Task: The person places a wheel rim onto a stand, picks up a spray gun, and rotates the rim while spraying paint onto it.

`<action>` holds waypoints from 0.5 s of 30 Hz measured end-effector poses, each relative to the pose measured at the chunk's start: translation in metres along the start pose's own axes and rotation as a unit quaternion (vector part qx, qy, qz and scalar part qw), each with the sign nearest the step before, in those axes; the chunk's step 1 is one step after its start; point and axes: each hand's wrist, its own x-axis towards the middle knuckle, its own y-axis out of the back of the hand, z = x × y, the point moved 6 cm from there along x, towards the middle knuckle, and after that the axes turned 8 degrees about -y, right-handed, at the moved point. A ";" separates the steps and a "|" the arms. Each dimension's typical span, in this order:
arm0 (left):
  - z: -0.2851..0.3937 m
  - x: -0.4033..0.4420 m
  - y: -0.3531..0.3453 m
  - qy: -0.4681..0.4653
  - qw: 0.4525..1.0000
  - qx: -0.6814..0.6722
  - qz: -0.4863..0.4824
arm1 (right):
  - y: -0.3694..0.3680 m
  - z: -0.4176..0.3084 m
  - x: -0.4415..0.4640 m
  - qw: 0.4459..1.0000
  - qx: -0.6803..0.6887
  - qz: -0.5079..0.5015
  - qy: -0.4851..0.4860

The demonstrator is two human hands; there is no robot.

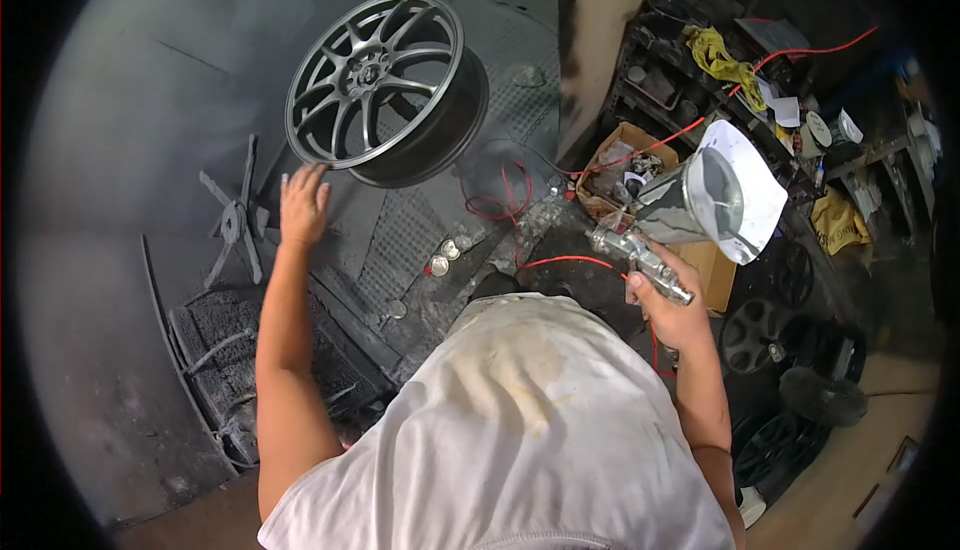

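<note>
**Satin-grey alloy wheel (368, 73) by the left hand (303, 208), metal spray gun (640, 260) in the right hand (680, 300)**

Upper left of centre in the frame: the wheel, tilted, with slim paired spokes spreading from a round hub to a smooth circular lip, and a darker, deep barrel behind. Just below the lip, the left hand, open, with nothing in the palm and fingertips at the rim; touching or barely short of touching, cannot tell.

Right of centre, the right hand, fingers wrapped tightly round the shiny, knobbly metal body of the gun. Just above, a grey, tapering cup (660, 205) with a flared sheet of crisp white paper (763, 205) at its wide end.

Across the middle, a glossy, thin red hose (575, 259) in loose curves. At left, a cross-shaped stand (233, 218), rough with grey coating, above a fuzzy, matted panel (215, 340). At lower centre, a wrinkled white cotton-like shirt (540, 430) with yellowish stains. At upper right, cluttered shelves (650, 75) and a crumpled yellow bundle (712, 53); at lower right, dark spoked wheels (750, 328).
</note>
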 end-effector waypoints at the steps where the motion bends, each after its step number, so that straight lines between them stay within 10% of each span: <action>1: -0.017 0.002 0.003 0.021 0.998 0.061 -0.021 | 0.003 -0.001 0.000 1.000 0.007 0.004 -0.013; 4: -0.030 0.019 0.019 0.112 0.983 0.148 -0.012 | 0.008 0.001 0.001 1.000 0.018 0.013 -0.019; 10: 0.086 0.051 0.025 -0.029 0.985 -0.149 0.085 | 0.005 -0.009 0.000 0.999 0.022 0.026 0.003; 15: 0.073 0.023 0.011 -0.017 0.987 -0.135 0.089 | 0.006 -0.012 0.000 0.999 0.018 0.039 -0.009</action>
